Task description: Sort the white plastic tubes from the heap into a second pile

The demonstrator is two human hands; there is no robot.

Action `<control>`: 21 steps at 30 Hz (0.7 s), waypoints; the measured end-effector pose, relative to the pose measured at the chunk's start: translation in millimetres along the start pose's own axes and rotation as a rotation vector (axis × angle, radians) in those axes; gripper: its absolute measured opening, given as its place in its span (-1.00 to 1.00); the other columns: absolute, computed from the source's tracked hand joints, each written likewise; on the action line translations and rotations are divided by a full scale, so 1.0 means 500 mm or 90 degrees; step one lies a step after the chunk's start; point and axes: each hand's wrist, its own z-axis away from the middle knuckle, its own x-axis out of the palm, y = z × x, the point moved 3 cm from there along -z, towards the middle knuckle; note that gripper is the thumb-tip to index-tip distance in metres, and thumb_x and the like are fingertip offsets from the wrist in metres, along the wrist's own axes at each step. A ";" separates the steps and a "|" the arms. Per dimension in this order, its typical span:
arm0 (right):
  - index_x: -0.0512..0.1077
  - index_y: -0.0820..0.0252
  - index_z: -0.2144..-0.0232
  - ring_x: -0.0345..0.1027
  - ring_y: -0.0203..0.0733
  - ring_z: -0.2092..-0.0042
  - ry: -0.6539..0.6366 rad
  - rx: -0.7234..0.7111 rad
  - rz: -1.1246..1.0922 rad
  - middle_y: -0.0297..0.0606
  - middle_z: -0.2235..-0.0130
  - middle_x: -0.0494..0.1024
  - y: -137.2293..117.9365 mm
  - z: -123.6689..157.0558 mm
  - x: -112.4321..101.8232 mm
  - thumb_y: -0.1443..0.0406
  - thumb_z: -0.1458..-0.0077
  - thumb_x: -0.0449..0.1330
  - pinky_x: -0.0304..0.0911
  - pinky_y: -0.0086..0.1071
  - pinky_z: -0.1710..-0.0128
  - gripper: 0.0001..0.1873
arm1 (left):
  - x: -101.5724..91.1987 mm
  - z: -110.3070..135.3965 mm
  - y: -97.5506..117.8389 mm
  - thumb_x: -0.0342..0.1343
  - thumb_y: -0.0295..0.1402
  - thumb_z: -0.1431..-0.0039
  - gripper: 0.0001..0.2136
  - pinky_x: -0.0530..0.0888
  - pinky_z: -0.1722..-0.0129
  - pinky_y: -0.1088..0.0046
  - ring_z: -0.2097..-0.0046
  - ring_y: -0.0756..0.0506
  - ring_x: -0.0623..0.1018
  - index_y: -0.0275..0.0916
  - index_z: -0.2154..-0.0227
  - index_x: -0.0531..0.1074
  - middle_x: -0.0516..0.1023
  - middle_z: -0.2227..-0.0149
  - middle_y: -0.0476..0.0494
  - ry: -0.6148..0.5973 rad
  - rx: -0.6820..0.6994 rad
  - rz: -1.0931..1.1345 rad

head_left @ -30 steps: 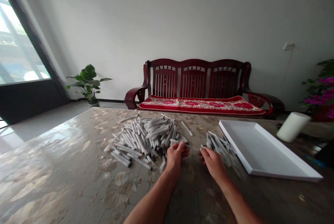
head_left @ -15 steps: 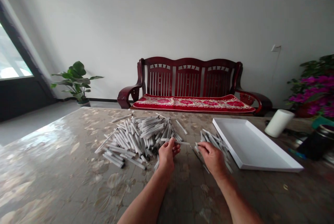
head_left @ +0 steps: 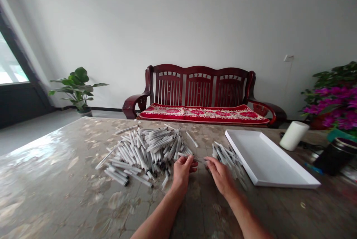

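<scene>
My left hand (head_left: 182, 172) is closed around a slim whitish pen (head_left: 182, 154), whose far end sticks out above the thumb. To its right, my right hand (head_left: 221, 175) pinches at the pen's tip side; whatever lies between its fingertips is too small and blurred to make out. A large heap of whitish pens (head_left: 139, 149), many with dark ends, spreads beside my left hand. Just beyond my right hand lies a smaller pile of similar slender pieces (head_left: 227, 159). One loose pen (head_left: 192, 139) rests between the two piles.
A shallow white tray (head_left: 287, 185) stands right of the smaller pile. Farther right are a white cylinder (head_left: 294, 135), a dark cup (head_left: 338, 157) and purple flowers (head_left: 340, 105). The patterned table (head_left: 69, 202) faces a wooden bench (head_left: 199, 86).
My hands have come closer together, the left moving right and the right moving slightly left. The view has tilted up a little. The piles look the same.
</scene>
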 end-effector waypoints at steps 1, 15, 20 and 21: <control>0.56 0.03 0.23 0.52 -0.07 0.33 -0.034 0.006 -0.006 -0.25 0.40 0.62 -0.003 0.001 0.007 0.03 -0.29 -0.04 0.35 -0.28 0.33 -0.59 | 0.002 0.001 0.001 0.46 0.00 0.35 -0.54 0.46 0.52 0.51 0.47 -0.07 0.59 -0.29 0.52 0.51 0.58 0.52 -0.11 -0.014 -0.003 0.001; 0.59 0.03 0.29 0.55 -0.05 0.27 0.030 -0.017 0.038 -0.19 0.31 0.67 0.008 -0.001 -0.011 0.09 -0.20 0.07 0.34 -0.29 0.29 -0.68 | -0.026 -0.022 0.010 0.39 0.06 0.24 -0.52 0.52 0.41 0.46 0.39 -0.08 0.62 -0.26 0.45 0.46 0.65 0.39 -0.18 0.075 0.014 0.169; 0.56 0.12 0.24 0.45 -0.11 0.47 0.113 0.074 -0.017 -0.22 0.48 0.59 0.055 -0.010 -0.029 0.03 -0.21 -0.01 0.33 -0.29 0.42 -0.57 | -0.024 -0.032 -0.002 0.29 -0.05 0.04 -0.63 0.49 0.48 0.45 0.39 -0.13 0.62 -0.28 0.33 0.53 0.63 0.44 -0.14 0.018 0.040 -0.076; 0.55 0.14 0.21 0.43 -0.13 0.49 0.107 0.086 -0.047 -0.23 0.50 0.57 0.058 -0.011 -0.025 0.03 -0.22 -0.03 0.33 -0.29 0.44 -0.55 | -0.019 -0.032 -0.007 0.28 -0.11 0.01 -0.65 0.49 0.48 0.45 0.40 -0.13 0.62 -0.28 0.27 0.55 0.62 0.44 -0.12 -0.009 0.049 -0.134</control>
